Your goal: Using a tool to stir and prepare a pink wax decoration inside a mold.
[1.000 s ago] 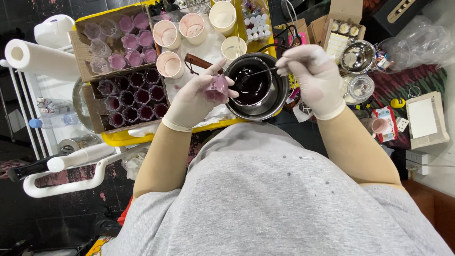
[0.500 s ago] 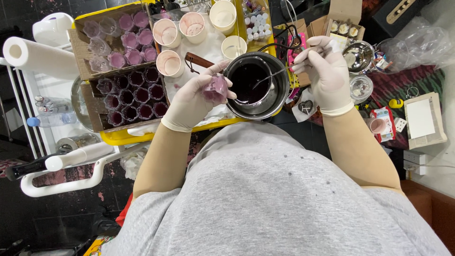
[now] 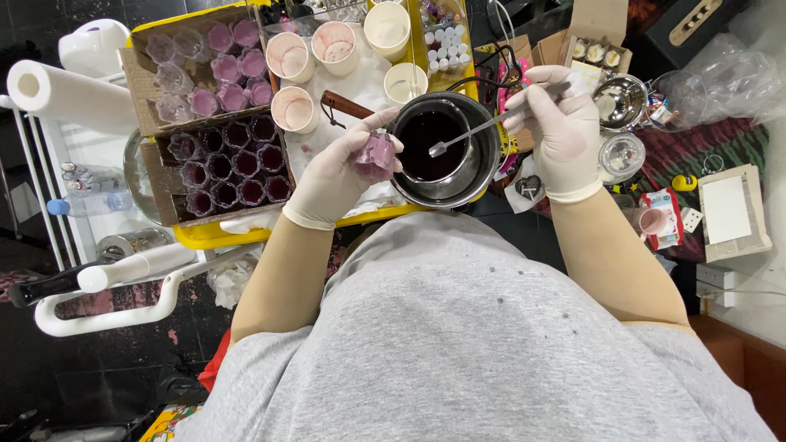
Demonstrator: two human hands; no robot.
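Observation:
My left hand (image 3: pixel 332 176), in a pale glove, holds a small clear pink-tinted cup (image 3: pixel 376 155) just left of a round metal pot (image 3: pixel 483 160). The pot holds dark purple liquid (image 3: pixel 426 135). My right hand (image 3: pixel 561 131), also gloved, grips the handle of a long metal spoon (image 3: pixel 475 131); the spoon's bowl hangs over the dark liquid, near the held cup. Both hands are above a yellow tray (image 3: pixel 217 237).
Left on the tray, cardboard boxes hold several small cups with dark purple filling (image 3: pixel 233 168) and paler pink ones (image 3: pixel 205 74). Several white paper cups (image 3: pixel 295 110) stand behind. A paper roll (image 3: pixel 70 94) lies far left; a metal bowl (image 3: pixel 618 98) and jars sit right.
My right hand first moved right and away from the pot, then lifted the spoon out of the liquid so its bowl points toward the cup. My left hand barely moved.

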